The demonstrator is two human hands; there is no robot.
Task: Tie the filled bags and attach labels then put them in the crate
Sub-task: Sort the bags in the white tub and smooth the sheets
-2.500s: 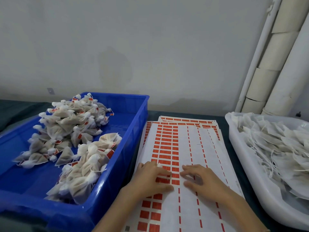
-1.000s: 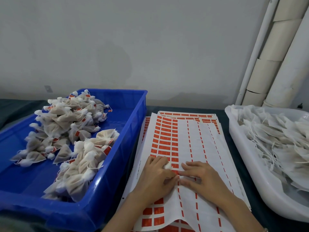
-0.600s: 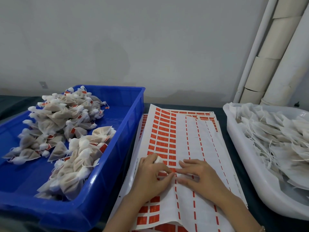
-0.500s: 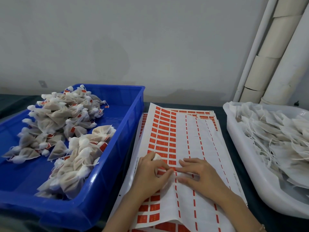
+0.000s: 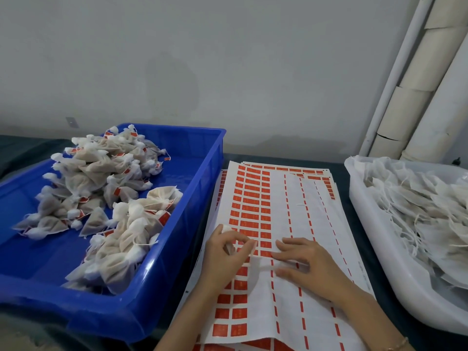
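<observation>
In the head view, the left hand [image 5: 226, 257] curls round a small gauzy white bag [image 5: 226, 228] at 6 o'clock, over the papery label sheet [image 5: 278, 198], which is gridded with red rectangles. The right hand [image 5: 306, 264], just beside it but apart, presses the sheet with straight fingers. At 9 o'clock the glossy blue plastic crate [image 5: 167, 285] holds lumpy knotted bags [image 5: 106, 178]. At 3 o'clock a smooth white tub [image 5: 379, 264] holds flat stringed bags [image 5: 417, 211].
</observation>
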